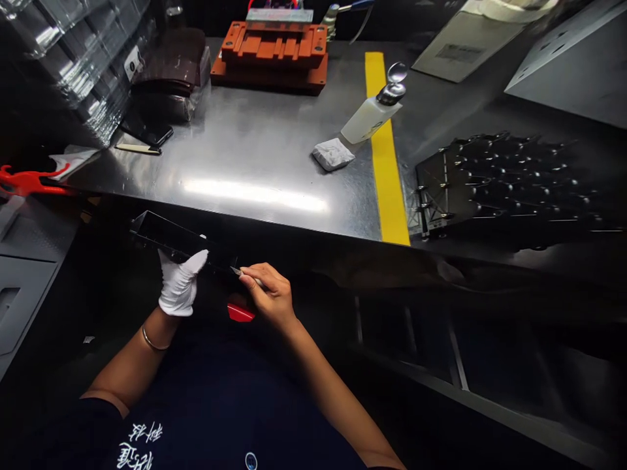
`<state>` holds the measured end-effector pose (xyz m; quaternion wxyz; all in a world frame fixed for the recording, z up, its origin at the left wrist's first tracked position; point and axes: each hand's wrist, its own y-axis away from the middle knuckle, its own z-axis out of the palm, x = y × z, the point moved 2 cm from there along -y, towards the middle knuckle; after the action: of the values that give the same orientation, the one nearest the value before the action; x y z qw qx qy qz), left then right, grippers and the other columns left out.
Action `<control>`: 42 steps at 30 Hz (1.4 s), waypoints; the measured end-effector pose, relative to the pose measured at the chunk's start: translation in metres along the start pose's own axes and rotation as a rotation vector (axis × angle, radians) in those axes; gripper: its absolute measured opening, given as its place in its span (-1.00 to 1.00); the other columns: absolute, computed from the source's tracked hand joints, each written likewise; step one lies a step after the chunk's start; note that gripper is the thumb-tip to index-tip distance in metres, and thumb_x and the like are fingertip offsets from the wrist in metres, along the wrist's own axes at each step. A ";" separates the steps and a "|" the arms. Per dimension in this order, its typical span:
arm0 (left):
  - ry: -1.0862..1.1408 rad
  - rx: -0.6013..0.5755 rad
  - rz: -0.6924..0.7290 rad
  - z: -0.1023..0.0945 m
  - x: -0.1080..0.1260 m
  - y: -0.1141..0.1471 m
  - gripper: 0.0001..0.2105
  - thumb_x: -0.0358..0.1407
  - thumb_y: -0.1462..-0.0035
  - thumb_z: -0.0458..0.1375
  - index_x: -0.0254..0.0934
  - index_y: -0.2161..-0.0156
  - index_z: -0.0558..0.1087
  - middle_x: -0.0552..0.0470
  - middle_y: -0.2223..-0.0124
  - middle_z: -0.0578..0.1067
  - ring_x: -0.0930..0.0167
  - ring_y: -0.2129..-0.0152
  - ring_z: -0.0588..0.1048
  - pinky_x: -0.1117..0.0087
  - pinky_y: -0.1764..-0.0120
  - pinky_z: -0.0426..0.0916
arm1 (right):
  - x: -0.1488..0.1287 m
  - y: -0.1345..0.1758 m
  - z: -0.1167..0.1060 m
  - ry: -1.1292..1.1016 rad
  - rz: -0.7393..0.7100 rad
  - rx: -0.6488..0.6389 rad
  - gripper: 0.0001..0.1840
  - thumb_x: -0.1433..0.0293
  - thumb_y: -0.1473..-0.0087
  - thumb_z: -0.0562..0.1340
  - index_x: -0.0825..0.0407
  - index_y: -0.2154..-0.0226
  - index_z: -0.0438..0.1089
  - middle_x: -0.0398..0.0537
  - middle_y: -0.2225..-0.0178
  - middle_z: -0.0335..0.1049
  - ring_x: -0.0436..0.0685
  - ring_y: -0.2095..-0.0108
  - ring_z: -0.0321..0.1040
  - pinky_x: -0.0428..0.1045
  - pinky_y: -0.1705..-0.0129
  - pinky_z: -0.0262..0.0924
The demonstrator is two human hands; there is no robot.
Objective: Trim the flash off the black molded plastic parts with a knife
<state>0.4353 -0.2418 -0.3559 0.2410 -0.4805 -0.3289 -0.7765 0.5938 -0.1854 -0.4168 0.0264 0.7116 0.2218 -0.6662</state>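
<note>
My left hand (179, 286) wears a white glove and is closed around a long black plastic housing (159, 230), held in front of the table edge. The housing looks like an open, box-shaped frame; much of it blends into the dark background. My bare right hand (272, 294) pinches a small craft knife (236, 270). Its pointed blade is at the right end of the housing; whether it touches cannot be made out. Most of the knife's handle is hidden by my fingers. Below the blade shows a red piece (240, 312) against the dark clothing.
On the metal table (235, 150) are a white pump bottle (367, 121), a folded white cloth (334, 155), an orange fixture (274, 52), a pen (138, 149) and yellow tape (386, 163). Several glossy black parts (519, 176) lie right; wrapped stacks (88, 65) stand left.
</note>
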 end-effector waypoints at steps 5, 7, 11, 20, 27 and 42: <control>0.100 -0.150 -0.217 0.003 -0.003 0.011 -0.61 -0.32 0.13 0.34 -0.16 0.12 0.44 0.09 0.26 0.54 0.36 0.30 0.54 0.27 0.17 0.46 | 0.009 -0.008 -0.011 0.017 0.146 0.076 -0.89 0.37 -0.07 0.26 -0.03 0.39 0.54 -0.07 0.40 0.49 0.06 0.37 0.43 -0.02 0.31 0.33; 0.077 -0.118 -0.232 0.000 -0.006 0.007 -0.67 -0.27 0.08 0.30 -0.18 0.14 0.41 0.11 0.30 0.51 0.44 0.41 0.51 0.35 0.28 0.45 | 0.001 -0.004 -0.012 0.010 0.146 -0.015 -0.89 0.36 -0.07 0.26 -0.02 0.37 0.53 -0.08 0.41 0.48 0.04 0.39 0.42 -0.04 0.35 0.32; 0.001 -0.071 -0.224 -0.007 -0.011 -0.008 -0.76 -0.21 -0.02 0.24 -0.21 0.20 0.38 0.16 0.38 0.41 0.55 0.53 0.40 0.50 0.42 0.35 | -0.021 0.010 -0.010 -0.039 0.020 -0.213 -0.89 0.40 -0.07 0.26 -0.03 0.32 0.53 -0.08 0.43 0.47 0.02 0.44 0.40 -0.06 0.42 0.30; -0.236 -0.196 -0.201 -0.003 -0.007 -0.004 -0.66 -0.23 0.03 0.26 -0.25 0.12 0.37 0.11 0.27 0.38 0.50 0.38 0.37 0.49 0.31 0.31 | -0.020 0.002 -0.008 -0.035 -0.071 -0.315 -0.89 0.39 -0.06 0.28 -0.03 0.32 0.54 -0.07 0.46 0.45 0.01 0.47 0.38 -0.07 0.47 0.30; -0.306 -0.532 -0.385 -0.003 -0.005 0.016 -0.57 -0.21 0.04 0.28 -0.26 0.04 0.35 0.00 0.17 0.43 0.37 0.27 0.42 0.35 0.23 0.35 | -0.002 -0.041 -0.022 0.047 -0.097 -0.154 -0.91 0.38 -0.04 0.28 -0.02 0.38 0.54 -0.07 0.46 0.48 0.03 0.45 0.39 -0.03 0.41 0.29; -0.307 -0.848 -0.875 -0.024 0.015 0.013 -0.49 -0.22 -0.01 0.22 -0.22 -0.11 0.38 -0.03 0.31 0.48 0.44 0.51 0.39 0.46 0.48 0.26 | -0.031 -0.061 -0.062 0.203 -0.152 -0.716 -0.77 0.22 -0.12 0.22 -0.03 0.31 0.54 -0.05 0.42 0.44 0.01 0.44 0.38 -0.08 0.44 0.24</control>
<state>0.4237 -0.2686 -0.3464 -0.3604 -0.4615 -0.1895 -0.7882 0.6296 -0.1184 -0.3643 0.2017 0.7012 0.4944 -0.4724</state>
